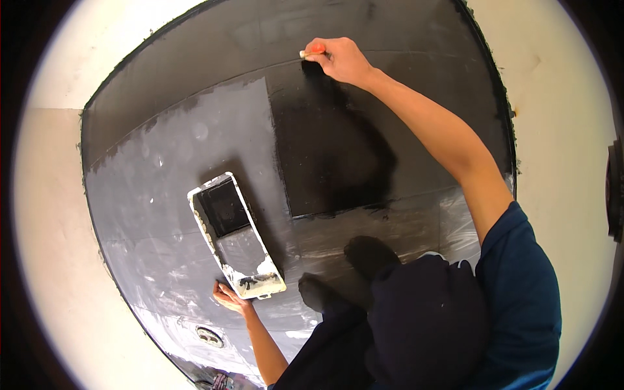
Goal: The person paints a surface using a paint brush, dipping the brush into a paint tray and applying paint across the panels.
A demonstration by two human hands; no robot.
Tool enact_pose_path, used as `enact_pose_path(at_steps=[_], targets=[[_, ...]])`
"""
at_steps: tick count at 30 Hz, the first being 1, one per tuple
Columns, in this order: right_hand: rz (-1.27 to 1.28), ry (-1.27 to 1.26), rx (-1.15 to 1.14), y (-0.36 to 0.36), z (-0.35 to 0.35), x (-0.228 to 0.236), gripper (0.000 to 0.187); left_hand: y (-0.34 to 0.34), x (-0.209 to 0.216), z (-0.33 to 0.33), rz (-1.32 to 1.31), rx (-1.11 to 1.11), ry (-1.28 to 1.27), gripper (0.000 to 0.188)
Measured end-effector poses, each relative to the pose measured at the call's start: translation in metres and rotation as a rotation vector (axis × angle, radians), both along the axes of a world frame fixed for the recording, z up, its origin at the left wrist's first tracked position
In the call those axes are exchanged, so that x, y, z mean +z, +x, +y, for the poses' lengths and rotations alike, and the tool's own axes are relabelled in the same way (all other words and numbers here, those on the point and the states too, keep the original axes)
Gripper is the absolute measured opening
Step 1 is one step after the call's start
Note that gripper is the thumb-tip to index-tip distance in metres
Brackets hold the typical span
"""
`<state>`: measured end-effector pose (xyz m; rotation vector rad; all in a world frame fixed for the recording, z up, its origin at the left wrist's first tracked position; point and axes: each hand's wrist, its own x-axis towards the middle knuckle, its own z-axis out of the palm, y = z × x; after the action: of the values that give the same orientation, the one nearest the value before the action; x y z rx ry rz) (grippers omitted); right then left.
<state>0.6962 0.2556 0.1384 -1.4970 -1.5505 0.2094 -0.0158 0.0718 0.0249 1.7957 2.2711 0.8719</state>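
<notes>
My left hand [229, 298] is at the near end of a white-rimmed rectangular tray [260, 244], by its lower left corner. Its fingers stretch out past the tray's side; whether they touch the tray is hard to tell. Wet black coating [226, 207] lies in the tray's far half. Farther out, my right hand [342, 60] is closed round a short-handled tool [303, 54] with a pale tip and an orange part. The tool's working end is hidden. Beneath that arm spreads a glossy black wet patch [331, 149] on the dark floor.
Dull grey floor [188, 140] lies left of the wet patch. My dark-covered feet [370, 257] stand at the patch's near edge. A round floor drain [210, 336] is at the lower left. Pale walls [552, 97] border the floor. Something dark [614, 192] sits at the far right.
</notes>
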Motion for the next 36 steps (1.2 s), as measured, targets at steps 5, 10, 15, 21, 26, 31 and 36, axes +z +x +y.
enact_pose_path(at_steps=[5, 10, 15, 21, 26, 31, 36], targets=[[-0.093, 0.078, 0.213, -0.058, -0.063, -0.021, 0.014, 0.009, 0.024, -0.008, -0.341, 0.045, -0.085, 0.048], [0.034, -0.085, 0.358, -0.137, -0.190, -0.018, 0.031, 0.018, 0.106, -0.002, -0.353, 0.243, -0.137, 0.061], [0.398, -0.488, 0.384, -0.103, -0.173, 0.024, 0.008, -0.059, 0.269, 0.019, -0.126, 0.169, 0.213, 0.066], [0.316, -0.317, 0.066, 0.022, -0.084, -0.006, 0.017, -0.129, 0.442, 0.001, -0.108, 0.204, 0.696, 0.050], [0.076, 0.048, -0.065, 0.040, -0.075, -0.011, 0.012, -0.037, 0.412, 0.012, 0.037, 0.154, 0.326, 0.047], [-0.187, 0.043, 0.113, -0.025, -0.163, -0.035, 0.020, 0.026, 0.353, 0.003, 0.191, 0.030, -0.335, 0.044], [0.056, -0.085, 0.369, -0.078, -0.250, -0.005, 0.018, 0.041, 0.340, -0.022, 0.287, -0.088, -0.812, 0.042]])
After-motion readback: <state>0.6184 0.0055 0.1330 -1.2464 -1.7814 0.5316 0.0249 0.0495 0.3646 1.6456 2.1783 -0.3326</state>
